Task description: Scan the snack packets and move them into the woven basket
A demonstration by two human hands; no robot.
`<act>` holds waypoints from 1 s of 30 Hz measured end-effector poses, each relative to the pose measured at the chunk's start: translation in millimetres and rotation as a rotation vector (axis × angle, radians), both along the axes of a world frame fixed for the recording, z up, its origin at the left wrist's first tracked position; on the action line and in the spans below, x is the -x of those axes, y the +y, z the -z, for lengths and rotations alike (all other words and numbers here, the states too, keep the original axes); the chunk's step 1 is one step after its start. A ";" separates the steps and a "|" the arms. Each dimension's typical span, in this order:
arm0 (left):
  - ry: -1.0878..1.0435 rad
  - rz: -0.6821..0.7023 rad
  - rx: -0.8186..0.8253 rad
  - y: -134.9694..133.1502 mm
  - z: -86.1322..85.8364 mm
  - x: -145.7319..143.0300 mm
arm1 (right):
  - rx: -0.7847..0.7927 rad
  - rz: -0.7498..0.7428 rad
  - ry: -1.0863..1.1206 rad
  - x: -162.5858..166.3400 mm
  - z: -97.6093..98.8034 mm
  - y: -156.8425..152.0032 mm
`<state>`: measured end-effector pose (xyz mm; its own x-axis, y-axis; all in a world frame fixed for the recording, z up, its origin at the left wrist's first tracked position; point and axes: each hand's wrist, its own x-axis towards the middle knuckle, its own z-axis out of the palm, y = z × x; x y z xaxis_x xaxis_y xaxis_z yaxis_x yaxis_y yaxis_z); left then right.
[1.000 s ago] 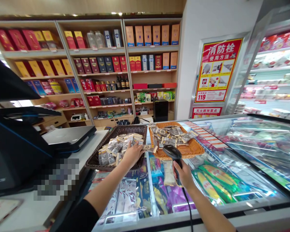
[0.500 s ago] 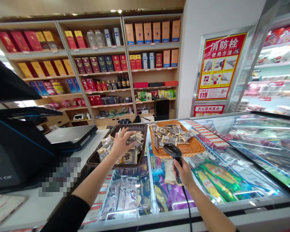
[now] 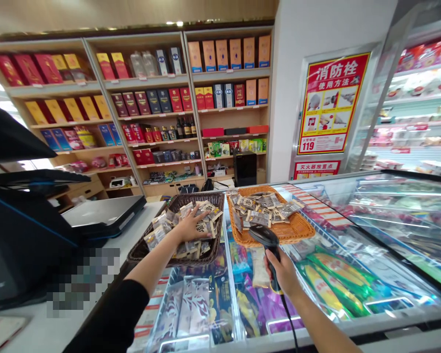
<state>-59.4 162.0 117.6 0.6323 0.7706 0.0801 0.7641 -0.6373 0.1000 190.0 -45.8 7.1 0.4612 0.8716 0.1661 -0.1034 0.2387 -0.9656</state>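
Black-sleeved left hand [image 3: 189, 226] lies spread on the snack packets [image 3: 163, 221] in the dark wicker basket [image 3: 139, 251], fingers curling; whether one is gripped I cannot tell; none is lifted clear; right hand [image 3: 284, 274] wraps the scanner [image 3: 266, 239] above the freezer lid [image 3: 371, 235], beside the orange basket [image 3: 297, 228]; no packet faces it yet.
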 end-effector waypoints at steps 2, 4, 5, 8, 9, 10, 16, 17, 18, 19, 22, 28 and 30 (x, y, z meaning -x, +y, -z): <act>-0.040 -0.013 0.012 19.9 -0.4 -7.5 | 0.001 -0.013 0.029 -1.4 0.8 1.4; -0.049 -0.078 0.011 37.7 -2.4 -14.0 | -0.015 -0.004 0.052 -2.1 1.7 3.2; -0.043 -0.127 0.000 45.1 -4.3 -17.1 | -0.021 0.006 0.059 -2.2 2.0 4.1; 0.004 -0.253 -0.090 57.9 -13.4 -28.8 | -0.014 0.019 0.069 -2.7 2.0 6.5; 0.020 -0.269 -0.132 58.3 -17.0 -34.2 | -0.014 0.020 0.067 -3.2 1.7 7.2; 0.025 -0.269 -0.175 56.5 -20.3 -40.9 | -0.020 0.024 0.061 -3.8 1.2 7.7; -0.152 0.041 -0.276 12.0 -23.7 -112.4 | -0.122 0.197 0.049 -10.8 -5.3 9.7; -0.156 0.089 -0.215 4.1 -20.4 -128.5 | -0.135 0.238 0.064 -12.3 -6.6 10.0; -0.142 0.111 -0.147 -2.3 -15.9 -144.9 | -0.149 0.273 0.082 -13.9 -7.7 10.5; -0.123 0.119 -0.086 -7.0 -10.3 -161.1 | -0.164 0.299 0.101 -15.6 -8.5 11.1; -0.107 0.117 0.034 -12.3 10.5 -203.5 | -0.195 0.339 0.153 -21.1 -8.7 13.8; -0.189 -0.056 0.074 -11.3 44.4 -238.6 | -0.145 0.402 0.205 -26.7 -4.9 19.8; -0.280 -0.220 0.058 -10.5 48.6 -237.0 | -0.141 0.422 0.199 -25.1 -5.2 21.0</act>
<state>177.7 151.5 69.0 0.4109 0.8940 0.1784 0.8201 -0.4480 0.3561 215.1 -24.8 12.3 0.8045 0.5768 0.1417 -0.1489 0.4269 -0.8920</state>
